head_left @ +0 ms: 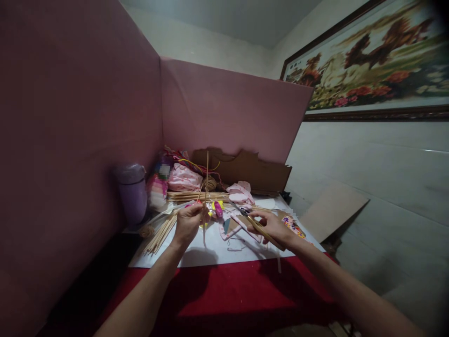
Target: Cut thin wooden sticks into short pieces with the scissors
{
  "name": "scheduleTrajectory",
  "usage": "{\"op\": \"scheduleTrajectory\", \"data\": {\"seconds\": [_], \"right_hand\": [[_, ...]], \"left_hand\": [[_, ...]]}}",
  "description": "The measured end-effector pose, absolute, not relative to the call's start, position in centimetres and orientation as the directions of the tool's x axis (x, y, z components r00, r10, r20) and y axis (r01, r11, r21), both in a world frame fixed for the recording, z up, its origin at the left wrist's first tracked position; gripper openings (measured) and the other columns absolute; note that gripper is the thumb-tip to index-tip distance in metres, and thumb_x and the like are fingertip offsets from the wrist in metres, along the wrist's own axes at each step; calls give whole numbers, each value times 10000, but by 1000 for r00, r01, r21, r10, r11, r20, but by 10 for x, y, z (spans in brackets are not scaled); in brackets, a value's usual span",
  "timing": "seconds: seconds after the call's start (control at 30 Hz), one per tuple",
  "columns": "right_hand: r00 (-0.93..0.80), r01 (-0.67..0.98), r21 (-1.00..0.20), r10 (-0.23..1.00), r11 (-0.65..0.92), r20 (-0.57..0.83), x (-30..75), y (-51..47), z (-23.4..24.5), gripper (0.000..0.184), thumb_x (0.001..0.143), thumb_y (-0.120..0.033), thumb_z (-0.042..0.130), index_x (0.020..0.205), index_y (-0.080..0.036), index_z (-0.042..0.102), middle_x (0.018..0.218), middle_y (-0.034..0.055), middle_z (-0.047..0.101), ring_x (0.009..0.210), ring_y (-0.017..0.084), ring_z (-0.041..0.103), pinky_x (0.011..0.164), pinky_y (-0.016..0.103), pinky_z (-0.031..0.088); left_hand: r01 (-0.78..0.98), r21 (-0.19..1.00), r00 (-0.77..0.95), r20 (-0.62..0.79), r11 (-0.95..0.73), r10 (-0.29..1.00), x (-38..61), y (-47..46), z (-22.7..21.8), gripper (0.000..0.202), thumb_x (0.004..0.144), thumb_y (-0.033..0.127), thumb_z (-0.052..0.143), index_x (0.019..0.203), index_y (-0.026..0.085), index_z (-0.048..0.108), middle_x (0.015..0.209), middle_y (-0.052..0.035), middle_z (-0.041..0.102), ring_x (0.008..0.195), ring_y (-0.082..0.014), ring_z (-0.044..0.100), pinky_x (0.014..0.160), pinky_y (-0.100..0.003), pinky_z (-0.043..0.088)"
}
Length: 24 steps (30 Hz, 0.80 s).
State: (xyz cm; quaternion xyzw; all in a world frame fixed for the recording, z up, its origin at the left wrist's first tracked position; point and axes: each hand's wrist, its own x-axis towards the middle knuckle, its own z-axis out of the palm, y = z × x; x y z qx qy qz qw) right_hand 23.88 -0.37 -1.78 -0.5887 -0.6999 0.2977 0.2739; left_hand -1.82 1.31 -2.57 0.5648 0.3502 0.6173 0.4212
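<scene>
My left hand (189,223) is closed in a pinch on a thin wooden stick (206,171) that stands nearly upright above the table. A small red bit shows at the fingertips; what it belongs to is hard to make out. In my right hand (271,225) is a pair of scissors (261,230) with gold-coloured handles, its dark blades pointing left and away from me, apart from the stick. Below the scissors lies a frame wrapped in pale pink patterned fabric (223,232). A small magenta item (218,209) and a yellow one sit between my hands.
Loose wooden sticks (159,238) lie at left, with more along the back. A purple tumbler (132,194) stands at far left. Behind are pink fabric (185,178), a twine ball (209,183) and torn cardboard (242,171). Pink panels wall the left and back. Red cloth (224,290) covers the front.
</scene>
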Motion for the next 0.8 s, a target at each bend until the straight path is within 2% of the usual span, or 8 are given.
{"op": "scheduleTrajectory", "data": {"seconds": [0.07, 0.1, 0.2, 0.27, 0.4, 0.53, 0.8], "right_hand": [[-237, 583, -805, 971, 113, -35, 236, -12, -16, 423, 702, -443, 614, 1024, -177, 549, 694, 0, 581, 601, 146, 543, 537, 262, 433], [-266, 591, -795, 964, 138, -30, 235, -15, -15, 391, 703, -444, 614, 982, -178, 549, 681, -8, 573, 599, 139, 532, 534, 251, 419], [-248, 742, -640, 969, 200, 15, 235, -19, -11, 335, 691, -429, 633, 903, -187, 540, 691, -18, 572, 628, 136, 511, 544, 232, 372], [-222, 803, -562, 975, 198, 26, 235, -20, -9, 342, 682, -405, 645, 928, -194, 537, 729, -17, 574, 657, 144, 509, 564, 233, 364], [-304, 731, -622, 950, 279, 69, 232, -23, -3, 434, 671, -391, 666, 1029, -204, 507, 759, -23, 556, 664, 143, 495, 587, 234, 366], [-369, 688, -640, 924, 343, 98, 222, -28, 6, 461, 657, -418, 700, 1019, -202, 514, 680, -51, 499, 606, 120, 436, 546, 217, 322], [-450, 728, -440, 850, 526, 272, 203, -16, 17, 506, 568, -473, 773, 943, -201, 569, 763, -23, 559, 677, 136, 485, 600, 224, 332]], "left_hand": [[-144, 911, 13, 393, -387, 920, -18, 14, -25, 310, 671, 415, 685, 582, 119, 650, 554, -24, 613, 497, -99, 549, 467, -193, 435], [-155, 913, 21, 385, -378, 923, -18, 14, -25, 312, 666, 419, 689, 591, 118, 656, 555, -26, 614, 497, -100, 549, 469, -195, 437], [-191, 918, 29, 360, -348, 933, -17, 15, -26, 310, 639, 423, 712, 624, 117, 670, 554, -25, 617, 497, -105, 557, 476, -205, 449], [-213, 918, 27, 347, -334, 937, -17, 16, -27, 308, 624, 421, 724, 648, 118, 679, 553, -24, 621, 501, -110, 564, 484, -212, 458], [-238, 917, 56, 343, -321, 938, -16, 16, -27, 304, 597, 411, 745, 652, 118, 682, 560, -28, 628, 504, -117, 568, 494, -226, 469], [-234, 919, 121, 352, -318, 928, -17, 16, -27, 300, 630, 412, 723, 648, 116, 674, 547, -36, 621, 495, -118, 557, 490, -232, 463], [-199, 921, 164, 369, -336, 915, -17, 16, -28, 282, 660, 398, 701, 606, 124, 659, 539, -36, 624, 491, -112, 556, 494, -224, 452]]}}
